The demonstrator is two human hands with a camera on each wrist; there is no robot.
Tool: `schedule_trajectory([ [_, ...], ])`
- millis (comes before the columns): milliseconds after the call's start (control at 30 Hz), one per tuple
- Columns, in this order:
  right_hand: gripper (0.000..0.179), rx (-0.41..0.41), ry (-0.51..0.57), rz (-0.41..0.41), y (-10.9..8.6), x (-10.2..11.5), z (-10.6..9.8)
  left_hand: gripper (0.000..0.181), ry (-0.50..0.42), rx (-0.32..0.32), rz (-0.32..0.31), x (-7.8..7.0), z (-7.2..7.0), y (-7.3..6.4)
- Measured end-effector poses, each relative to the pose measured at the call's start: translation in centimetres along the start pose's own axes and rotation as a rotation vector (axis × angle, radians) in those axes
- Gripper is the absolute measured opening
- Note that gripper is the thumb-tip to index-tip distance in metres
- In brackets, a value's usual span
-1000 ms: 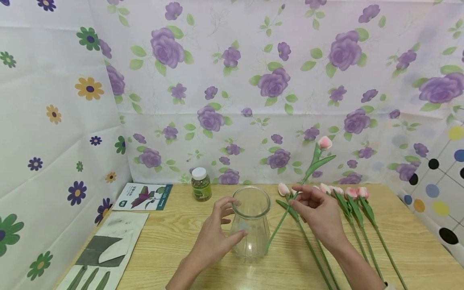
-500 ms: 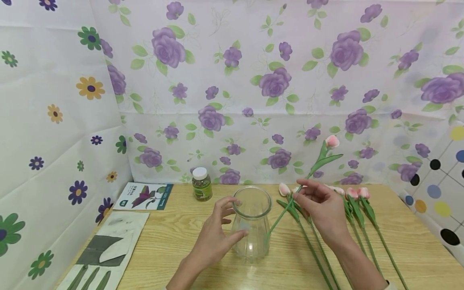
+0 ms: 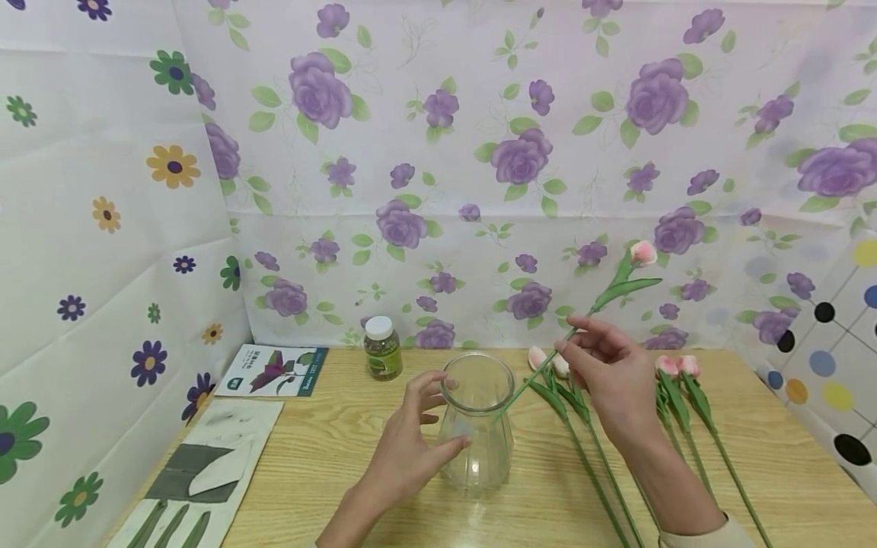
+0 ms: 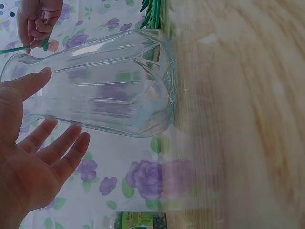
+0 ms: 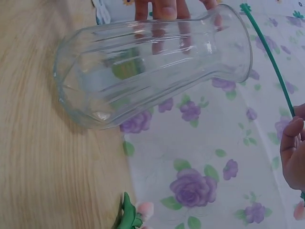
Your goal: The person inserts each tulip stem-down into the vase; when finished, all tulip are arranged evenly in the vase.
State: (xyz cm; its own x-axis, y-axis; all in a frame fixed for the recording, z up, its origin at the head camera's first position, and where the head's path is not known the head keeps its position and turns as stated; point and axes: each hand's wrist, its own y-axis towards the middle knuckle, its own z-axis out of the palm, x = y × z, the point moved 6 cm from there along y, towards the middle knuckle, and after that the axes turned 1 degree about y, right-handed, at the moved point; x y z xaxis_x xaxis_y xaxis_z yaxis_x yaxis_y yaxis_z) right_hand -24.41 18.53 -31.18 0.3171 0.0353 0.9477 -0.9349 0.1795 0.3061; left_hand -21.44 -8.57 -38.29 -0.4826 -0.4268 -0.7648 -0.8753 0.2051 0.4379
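A clear glass vase [image 3: 477, 449] stands upright on the wooden table, wide at the base, with a flared rim. My left hand [image 3: 416, 449] holds it, thumb on the near side and fingers round the left side below the rim. My right hand [image 3: 612, 380] pinches the green stem of a pink tulip [image 3: 642, 253] between thumb and fingertips. The tulip slants, bloom up to the right. Its stem's lower end [image 5: 245, 7] hangs just past the vase's rim in the right wrist view, and overlaps the vase in the head view.
Several more pink tulips [image 3: 688, 367] lie on the table [image 3: 329, 457] at the right, partly behind my right forearm. A jar with a white lid [image 3: 382, 350] stands behind the vase. A printed card [image 3: 270, 371] and a grey-white sheet [image 3: 205, 457] lie at the left.
My right hand has risen and shifted slightly right with the tulip; the stem's lower end has come up from near the vase's base to near its rim. The left hand stays on the vase.
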Motion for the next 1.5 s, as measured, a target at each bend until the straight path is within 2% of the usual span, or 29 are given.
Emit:
schedule_trajectory([
  [233, 0.029, -0.050, 0.035, 0.006, 0.8, 0.2, 0.2, 0.089, 0.003, 0.001, 0.005, 0.1, 0.0, 0.0],
  [467, 0.028, -0.034, 0.048, -0.040, 1.2, 0.6, 1.2, 0.090, 0.001, -0.001, 0.015, 0.1, 0.0, -0.1],
  [533, 0.028, -0.036, 0.028, -0.075, 1.2, 0.7, 1.5, 0.089, 0.004, -0.004, 0.022, 0.0, 0.0, -0.1],
  [700, 0.027, -0.030, -0.124, -0.154, 1.3, 0.9, 2.4, 0.088, 0.004, -0.017, 0.057, -0.2, 0.0, 0.0],
  [800, 0.026, -0.002, -0.190, -0.184, 1.2, 0.9, 3.0, 0.088, 0.007, -0.021, 0.075, -0.2, 0.0, 0.0],
  [1133, 0.026, 0.110, -0.231, -0.229, 1.0, -0.1, 5.4, 0.087, 0.000, -0.028, 0.096, -0.2, 0.2, -0.1],
  [1500, 0.024, 0.275, -0.189, -0.239, 0.6, -1.0, 7.7, 0.088, 0.001, -0.017, 0.110, -0.3, 0.3, -0.2],
])
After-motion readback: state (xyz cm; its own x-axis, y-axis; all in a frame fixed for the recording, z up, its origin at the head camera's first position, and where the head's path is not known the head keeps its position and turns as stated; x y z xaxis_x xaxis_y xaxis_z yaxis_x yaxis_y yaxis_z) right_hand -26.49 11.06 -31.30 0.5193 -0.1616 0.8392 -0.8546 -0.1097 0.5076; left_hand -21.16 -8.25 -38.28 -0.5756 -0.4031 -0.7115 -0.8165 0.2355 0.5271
